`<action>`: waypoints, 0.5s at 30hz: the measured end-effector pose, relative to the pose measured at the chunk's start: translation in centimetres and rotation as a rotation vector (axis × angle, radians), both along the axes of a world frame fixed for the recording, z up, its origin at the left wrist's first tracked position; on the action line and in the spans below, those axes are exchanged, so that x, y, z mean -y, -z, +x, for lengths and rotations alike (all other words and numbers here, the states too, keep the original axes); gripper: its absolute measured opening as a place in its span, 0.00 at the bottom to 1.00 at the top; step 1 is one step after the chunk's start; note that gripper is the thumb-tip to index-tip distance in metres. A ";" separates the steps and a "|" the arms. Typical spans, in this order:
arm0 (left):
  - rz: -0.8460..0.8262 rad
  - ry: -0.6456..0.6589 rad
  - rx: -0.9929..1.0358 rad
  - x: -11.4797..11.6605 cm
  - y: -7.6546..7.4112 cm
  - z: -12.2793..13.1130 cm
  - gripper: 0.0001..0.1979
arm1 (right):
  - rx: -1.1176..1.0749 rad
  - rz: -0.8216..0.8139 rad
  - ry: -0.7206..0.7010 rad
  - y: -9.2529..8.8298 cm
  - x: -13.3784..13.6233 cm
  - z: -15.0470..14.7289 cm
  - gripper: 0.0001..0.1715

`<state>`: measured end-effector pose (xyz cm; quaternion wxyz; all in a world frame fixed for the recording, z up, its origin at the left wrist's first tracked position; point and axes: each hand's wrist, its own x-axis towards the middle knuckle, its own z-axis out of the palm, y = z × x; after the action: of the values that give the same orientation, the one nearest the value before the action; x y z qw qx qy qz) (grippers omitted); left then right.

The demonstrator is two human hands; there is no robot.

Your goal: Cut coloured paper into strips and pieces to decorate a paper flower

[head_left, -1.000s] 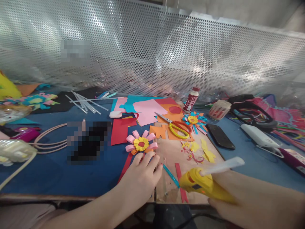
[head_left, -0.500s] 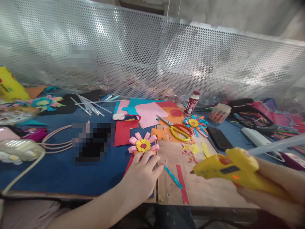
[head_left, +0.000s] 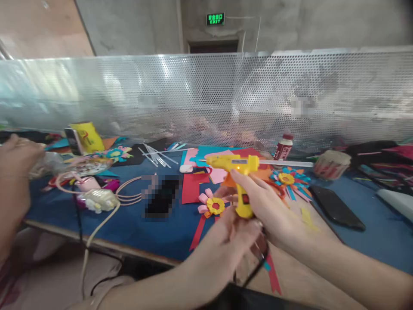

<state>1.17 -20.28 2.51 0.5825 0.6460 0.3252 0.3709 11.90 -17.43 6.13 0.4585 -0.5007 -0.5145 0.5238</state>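
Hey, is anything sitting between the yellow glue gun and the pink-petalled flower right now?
No separate object visibly stands between the glue gun and the flower. The right hand wraps the gun's grip, and the left hand shows close to the flower's lower right; depth is hard to judge.
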 end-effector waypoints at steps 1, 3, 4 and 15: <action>-0.032 -0.092 0.049 -0.6 -0.2 -0.3 0.17 | -0.033 0.008 -0.026 -0.1 -1.0 -1.1 0.21; -0.037 -0.193 0.143 -2.1 -0.5 -1.6 0.18 | -0.024 0.041 -0.187 -0.4 -2.8 -2.7 0.27; -0.023 -0.230 0.202 -3.0 -0.8 -2.5 0.17 | 0.047 0.063 -0.278 -0.6 -3.7 -3.2 0.31; 0.086 -0.626 -0.633 -15.5 -2.8 -19.0 0.17 | 0.899 0.408 -0.413 4.2 -4.7 6.4 0.09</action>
<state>-17.81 -4.82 5.35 0.2867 0.6217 0.6517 0.3266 18.33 -12.74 1.97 0.1684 -0.4645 -0.8394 0.2264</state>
